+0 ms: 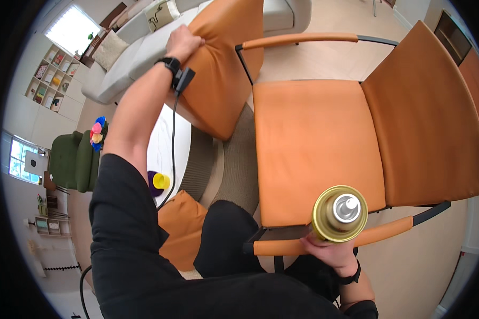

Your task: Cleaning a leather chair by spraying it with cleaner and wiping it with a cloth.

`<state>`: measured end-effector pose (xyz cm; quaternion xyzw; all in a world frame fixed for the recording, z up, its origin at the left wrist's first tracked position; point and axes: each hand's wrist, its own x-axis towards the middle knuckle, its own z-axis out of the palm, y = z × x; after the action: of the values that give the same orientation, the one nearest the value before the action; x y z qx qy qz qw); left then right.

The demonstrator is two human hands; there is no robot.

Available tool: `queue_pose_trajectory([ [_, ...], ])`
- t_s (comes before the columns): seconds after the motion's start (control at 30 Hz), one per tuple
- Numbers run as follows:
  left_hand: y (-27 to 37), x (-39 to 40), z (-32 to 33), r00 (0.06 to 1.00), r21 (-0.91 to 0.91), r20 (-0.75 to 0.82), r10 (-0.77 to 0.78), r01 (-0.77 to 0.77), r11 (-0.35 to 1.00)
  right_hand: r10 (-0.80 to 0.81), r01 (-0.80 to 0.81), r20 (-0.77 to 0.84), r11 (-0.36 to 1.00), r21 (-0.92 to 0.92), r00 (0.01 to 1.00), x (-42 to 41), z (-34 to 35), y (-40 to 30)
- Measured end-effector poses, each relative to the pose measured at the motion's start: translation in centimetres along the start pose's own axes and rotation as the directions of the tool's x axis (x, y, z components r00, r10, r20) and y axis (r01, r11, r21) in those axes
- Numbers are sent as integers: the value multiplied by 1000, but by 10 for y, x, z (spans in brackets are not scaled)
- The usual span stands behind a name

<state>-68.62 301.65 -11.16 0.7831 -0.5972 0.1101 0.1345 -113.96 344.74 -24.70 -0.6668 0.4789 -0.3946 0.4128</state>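
My left hand (185,43) reaches forward and grips the edge of a large orange leather-like upholstered piece (223,60), whose surface creases under the fingers. Low in the view, my right hand (330,252) holds an aerosol can (321,221) upright. The can has a gold-coloured rim and a white spray nozzle at its top. It hides part of the near armrest (387,233) of an orange armchair (317,147). This chair has a smooth padded seat, a tall backrest (427,127) and black metal framing.
A white table (163,139) bears a yellow cup (161,181) at the left. Another orange upholstered piece (183,227) sits by my knee. A cable (173,147) hangs from my left wrist. Beyond are a pale sofa (135,63), a green armchair (74,159) and a ribbed rug (239,175).
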Motion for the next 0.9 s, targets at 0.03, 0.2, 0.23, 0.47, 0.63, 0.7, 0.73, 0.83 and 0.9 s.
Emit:
queue_pose_trajectory([
  [0.03,8,2,-5,1000,8,7,3,-4,1000,8,-8,29,1000,-3,1000,0,-1,2],
  [0.2,35,-6,37,990,141,127,66,-84,986,74,-69,-33,991,117,997,12,1,-16],
  [0.23,48,-18,49,971,204,204,126,-169,964,81,-76,-41,991,113,996,12,0,-17],
  [0.47,7,-29,11,988,108,152,30,-47,993,40,-39,-27,999,13,999,19,-1,-14],
  [0.63,75,-161,-25,709,-361,-282,646,-702,613,86,-84,-103,996,19,991,18,-7,-21],
  [0.7,103,-243,-48,575,-897,-133,807,-416,149,93,-91,-126,996,19,988,16,-5,-16],
  [0.73,114,-282,-60,520,-961,-110,847,-272,42,86,-84,-127,996,26,988,18,-4,-17],
  [0.83,139,-373,-66,583,-988,-10,813,118,-97,73,-72,-137,997,9,988,21,2,-27],
  [0.9,156,-389,-58,654,-980,-10,756,143,-137,89,-84,-127,995,48,988,19,2,-29],
])
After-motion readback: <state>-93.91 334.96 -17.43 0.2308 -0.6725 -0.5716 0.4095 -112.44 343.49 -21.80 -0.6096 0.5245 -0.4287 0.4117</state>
